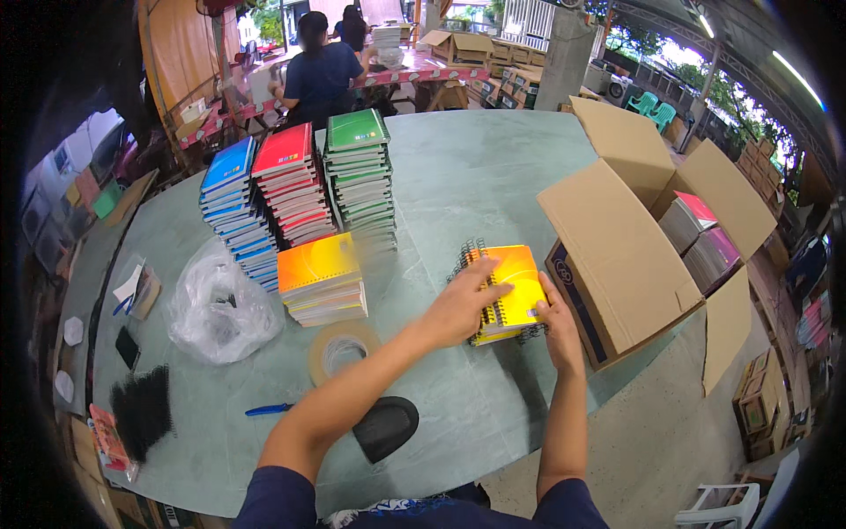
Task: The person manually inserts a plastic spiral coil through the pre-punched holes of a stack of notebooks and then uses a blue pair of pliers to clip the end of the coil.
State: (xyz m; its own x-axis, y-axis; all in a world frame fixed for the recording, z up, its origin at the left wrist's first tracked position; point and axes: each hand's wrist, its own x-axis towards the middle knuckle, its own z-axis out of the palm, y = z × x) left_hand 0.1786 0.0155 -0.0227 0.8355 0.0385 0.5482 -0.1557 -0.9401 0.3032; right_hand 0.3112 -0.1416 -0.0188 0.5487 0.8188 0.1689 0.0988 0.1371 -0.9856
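Grey-green table [476, 176] under a roofed workshop. Your left hand [463, 304] lies flat w/ fingers spread on a small stack of yellow spiral notebooks [511, 286]; right hand [557, 322] grips the stack's right edge. Stack sits just beside an open cardboard box [617, 256]. Further left: tape roll [342, 348], orange notebook pile [322, 278], taller blue, red, green piles.

Notebook stack [509, 295] partly hidden under both hands, count unclear. Cardboard box [617, 256] contents mostly blocked by flaps. Plastic bag [218, 309] contents too blurry. Desk [476, 176] near edge cut off.
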